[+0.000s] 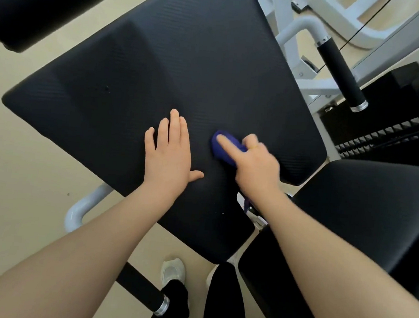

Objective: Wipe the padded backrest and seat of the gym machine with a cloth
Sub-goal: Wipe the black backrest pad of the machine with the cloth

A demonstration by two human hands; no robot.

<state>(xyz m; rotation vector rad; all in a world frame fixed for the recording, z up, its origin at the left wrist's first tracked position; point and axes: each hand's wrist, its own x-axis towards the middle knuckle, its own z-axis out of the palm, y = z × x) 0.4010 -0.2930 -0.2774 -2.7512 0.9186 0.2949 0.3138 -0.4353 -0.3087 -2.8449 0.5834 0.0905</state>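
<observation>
While two hands work one backrest (141, 60) | left hand (170, 153) flat, fingers straight | right hand (255, 162) grip clamped on one cloth (225, 147)

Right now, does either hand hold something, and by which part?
The right hand grips the bunched blue cloth around its near end, against the backrest. The left hand holds nothing.

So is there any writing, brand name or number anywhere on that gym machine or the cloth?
None can be read.
Backrest pad: plain black textured cover, no label.
Seat pad: plain black.
Blue cloth, held in the right hand: no print visible, and it is partly hidden and blurred.
White frame and black handle: no readable marks.
</observation>
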